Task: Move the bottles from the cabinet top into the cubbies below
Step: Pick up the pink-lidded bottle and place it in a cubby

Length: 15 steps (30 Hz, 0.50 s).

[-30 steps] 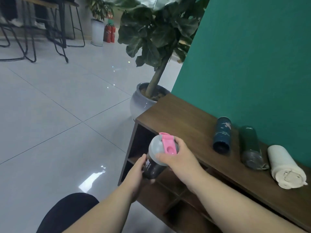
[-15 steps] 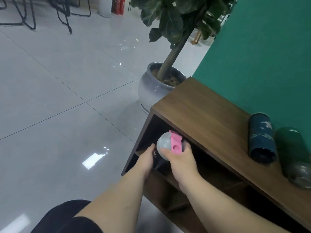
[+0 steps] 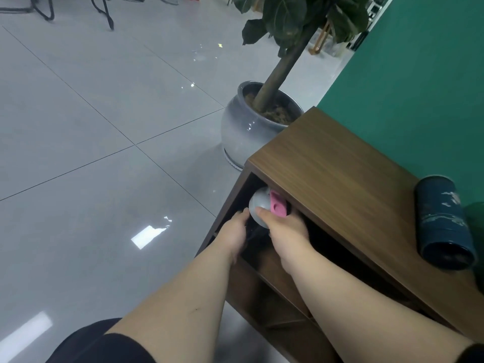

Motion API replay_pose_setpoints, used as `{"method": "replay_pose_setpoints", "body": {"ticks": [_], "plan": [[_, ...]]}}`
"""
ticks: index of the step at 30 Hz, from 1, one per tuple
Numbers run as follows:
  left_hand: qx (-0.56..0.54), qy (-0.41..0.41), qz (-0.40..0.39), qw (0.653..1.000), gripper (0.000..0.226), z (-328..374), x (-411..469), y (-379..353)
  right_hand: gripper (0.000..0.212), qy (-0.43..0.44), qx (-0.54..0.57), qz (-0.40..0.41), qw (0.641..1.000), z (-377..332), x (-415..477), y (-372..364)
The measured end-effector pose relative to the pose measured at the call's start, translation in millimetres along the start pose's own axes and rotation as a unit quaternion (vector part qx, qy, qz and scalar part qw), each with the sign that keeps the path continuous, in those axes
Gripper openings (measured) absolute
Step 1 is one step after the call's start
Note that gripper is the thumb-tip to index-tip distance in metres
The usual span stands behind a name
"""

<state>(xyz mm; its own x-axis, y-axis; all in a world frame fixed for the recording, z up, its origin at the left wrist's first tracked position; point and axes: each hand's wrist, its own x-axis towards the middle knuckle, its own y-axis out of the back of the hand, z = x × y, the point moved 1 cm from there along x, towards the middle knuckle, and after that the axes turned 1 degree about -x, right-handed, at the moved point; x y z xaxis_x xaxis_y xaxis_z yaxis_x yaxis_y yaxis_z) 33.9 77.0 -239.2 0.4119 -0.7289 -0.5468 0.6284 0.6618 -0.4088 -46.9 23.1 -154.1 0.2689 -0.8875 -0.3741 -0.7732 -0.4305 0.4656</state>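
Note:
A dark shaker bottle [image 3: 259, 205] with a grey lid and pink flip cap sits partly inside the top left cubby of the brown wooden cabinet [image 3: 335, 179]. My right hand [image 3: 285, 230] grips its lid from the right. My left hand [image 3: 233, 231] holds its dark body from the left, at the cubby's mouth. A dark blue bottle [image 3: 442, 221] lies on its side on the cabinet top, to the right. The edge of a dark green bottle [image 3: 477, 224] shows at the frame's right border.
A potted plant in a grey glazed pot [image 3: 243, 132] stands on the tiled floor just beyond the cabinet's left end. A teal wall [image 3: 419, 74] backs the cabinet. More cubbies [image 3: 275, 305] lie below. Chair legs [image 3: 104, 11] stand far off.
Both hands have carried the shaker bottle down from in front of the cabinet's top edge and pushed it into the top left cubby. The view has tilted down and leftward.

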Motion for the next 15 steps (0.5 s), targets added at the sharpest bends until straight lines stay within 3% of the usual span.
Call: {"method": "replay_pose_setpoints", "body": {"ticks": [15], "plan": [[-0.004, 0.044, -0.012, 0.999, 0.063, -2, 8, -1, 0.038, 0.007, 0.005, -0.017, 1.0, 9, 13, -3]]}}
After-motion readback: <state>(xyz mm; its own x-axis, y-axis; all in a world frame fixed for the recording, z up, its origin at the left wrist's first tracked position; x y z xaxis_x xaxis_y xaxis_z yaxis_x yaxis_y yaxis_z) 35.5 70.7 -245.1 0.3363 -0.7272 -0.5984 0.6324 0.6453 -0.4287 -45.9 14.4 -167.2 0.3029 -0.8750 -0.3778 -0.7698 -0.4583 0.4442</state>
